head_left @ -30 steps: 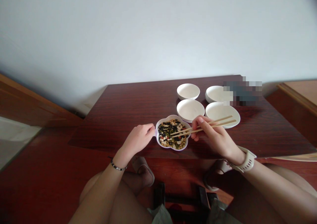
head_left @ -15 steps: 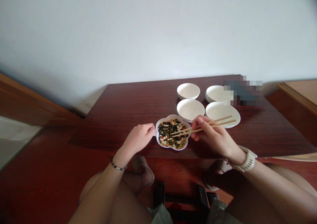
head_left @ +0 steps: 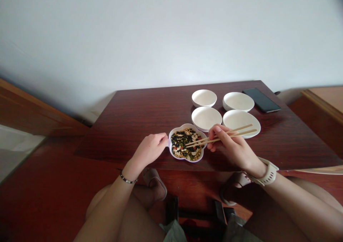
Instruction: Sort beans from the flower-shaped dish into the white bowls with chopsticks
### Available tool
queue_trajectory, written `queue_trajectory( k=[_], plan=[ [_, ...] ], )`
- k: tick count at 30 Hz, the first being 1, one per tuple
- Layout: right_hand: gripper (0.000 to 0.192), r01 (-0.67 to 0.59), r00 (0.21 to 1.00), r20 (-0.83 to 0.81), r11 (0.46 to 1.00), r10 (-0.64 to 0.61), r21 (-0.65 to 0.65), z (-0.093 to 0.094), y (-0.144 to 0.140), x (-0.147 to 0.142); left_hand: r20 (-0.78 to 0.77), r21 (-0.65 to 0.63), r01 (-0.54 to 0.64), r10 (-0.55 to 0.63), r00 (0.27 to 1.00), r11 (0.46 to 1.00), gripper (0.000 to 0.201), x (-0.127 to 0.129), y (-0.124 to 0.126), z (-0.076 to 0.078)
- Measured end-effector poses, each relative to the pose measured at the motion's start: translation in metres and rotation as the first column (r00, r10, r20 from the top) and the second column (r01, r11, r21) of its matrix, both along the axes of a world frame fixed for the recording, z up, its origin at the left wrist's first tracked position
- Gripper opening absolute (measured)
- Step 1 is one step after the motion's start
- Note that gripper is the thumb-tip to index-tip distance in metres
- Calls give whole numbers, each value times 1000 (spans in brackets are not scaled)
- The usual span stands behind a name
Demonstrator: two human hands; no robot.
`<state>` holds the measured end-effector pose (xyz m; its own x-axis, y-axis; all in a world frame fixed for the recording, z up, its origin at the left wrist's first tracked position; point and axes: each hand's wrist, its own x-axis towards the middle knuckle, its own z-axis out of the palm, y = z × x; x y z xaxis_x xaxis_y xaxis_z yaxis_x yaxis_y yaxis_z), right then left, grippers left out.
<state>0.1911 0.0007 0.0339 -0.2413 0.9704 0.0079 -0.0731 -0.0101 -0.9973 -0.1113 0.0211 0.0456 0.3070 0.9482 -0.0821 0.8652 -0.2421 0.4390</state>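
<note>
Scalloped dish point(head_left: 192, 161): mid-frame, slightly below center, holding mixed beans point(head_left: 180, 139)
Chopsticks point(head_left: 197, 144): tips at the beans
Left hand point(head_left: 150, 147): back up, fingers closed on dish handle point(head_left: 168, 143)
Right hand point(head_left: 232, 146): pinching chopsticks, angled in from lower right

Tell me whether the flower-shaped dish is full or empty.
Not empty: the flower-shaped dish holds a bean mix spread wall to wall; depth unclear.

On the table point(head_left: 144, 110) we see beans point(head_left: 182, 139) in the near dish point(head_left: 189, 126), four bowls point(head_left: 207, 119) behind it to the right, the phone point(head_left: 261, 100) far right.
</note>
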Motion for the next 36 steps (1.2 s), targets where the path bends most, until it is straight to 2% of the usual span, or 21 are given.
queue_trajectory(
  k=[9,21,29,36],
  plan=[
    [42,-38,999,-27,999,38,-35,-5,0,0,-2,3,4,-4,1000,1000,37,2,1,0],
    [44,-34,999,-1,999,34,-20,-3,0,1,-9,-1,3,-3,1000,1000,36,2,1,1],
    [44,-23,999,30,1000,23,-16,6,0,2,-8,-2,-1,1,1000,1000,36,1,0,0],
    [42,-52,999,-9,998,52,-35,-3,0,1,-17,7,-1,1,1000,1000,36,2,1,-1]
  ],
)
